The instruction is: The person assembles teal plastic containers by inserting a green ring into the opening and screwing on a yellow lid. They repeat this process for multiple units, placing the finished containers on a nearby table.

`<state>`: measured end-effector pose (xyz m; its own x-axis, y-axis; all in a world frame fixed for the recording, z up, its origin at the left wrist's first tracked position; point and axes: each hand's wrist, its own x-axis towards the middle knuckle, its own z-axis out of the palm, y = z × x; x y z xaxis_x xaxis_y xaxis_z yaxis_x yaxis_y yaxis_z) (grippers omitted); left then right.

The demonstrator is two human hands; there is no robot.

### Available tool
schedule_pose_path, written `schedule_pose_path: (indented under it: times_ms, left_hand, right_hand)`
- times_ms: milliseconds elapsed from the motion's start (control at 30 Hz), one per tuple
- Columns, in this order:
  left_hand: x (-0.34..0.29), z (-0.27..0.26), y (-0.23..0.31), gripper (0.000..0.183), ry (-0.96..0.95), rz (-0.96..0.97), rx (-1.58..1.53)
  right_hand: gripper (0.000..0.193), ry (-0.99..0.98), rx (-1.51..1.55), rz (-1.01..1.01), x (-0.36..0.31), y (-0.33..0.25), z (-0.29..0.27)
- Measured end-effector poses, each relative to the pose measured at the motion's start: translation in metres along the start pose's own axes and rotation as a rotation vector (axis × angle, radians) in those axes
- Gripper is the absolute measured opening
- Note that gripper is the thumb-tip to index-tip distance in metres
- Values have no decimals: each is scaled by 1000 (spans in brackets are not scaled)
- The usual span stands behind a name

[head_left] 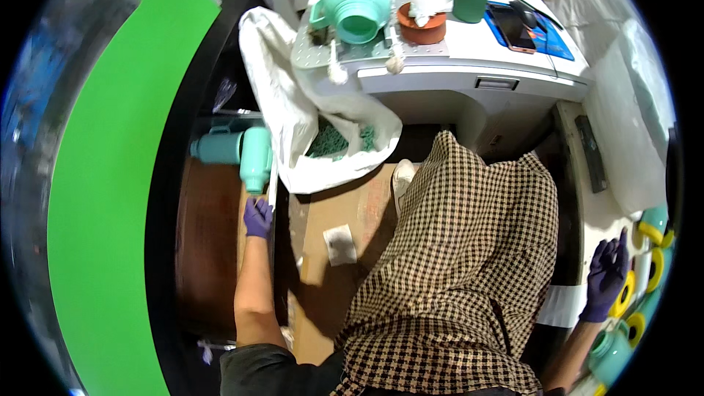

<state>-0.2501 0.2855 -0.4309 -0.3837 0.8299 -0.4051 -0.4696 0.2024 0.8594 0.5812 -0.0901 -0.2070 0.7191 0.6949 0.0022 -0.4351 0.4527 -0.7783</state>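
Left hand [258, 217] by the mouth of a mint jug [256, 152], I cannot tell if gripping, jug inside a box [209, 235] at its right edge, right hand [607, 279] open beside bottles [611, 356], cardboard floor [323, 301] between box and checked apron [447, 264]

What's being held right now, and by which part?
Left hand: at the mouth end of the mint-green jug; can't tell whether it's held. Right hand: nothing visibly held.

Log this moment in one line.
left hand: at mint jug, grip unclear | right hand: open, beside green-and-yellow jugs | white sack: green scraps inside
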Motion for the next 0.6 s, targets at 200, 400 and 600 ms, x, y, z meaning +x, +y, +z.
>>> schedule_pose_path:
  times_ms: [200, 400, 600]
  left_hand:
    - [104, -25, -29, 66, 305, -198, 96]
    - [141, 4, -50, 72, 149, -306, -83]
    - [121, 14, 5, 35, 306, 263, 593]
  right_hand:
    - [45, 104, -480, -174, -9, -16, 37]
    - [48, 184, -365, -166, -2, -15, 66]
    - [35, 56, -402, -123, 0, 11, 112]
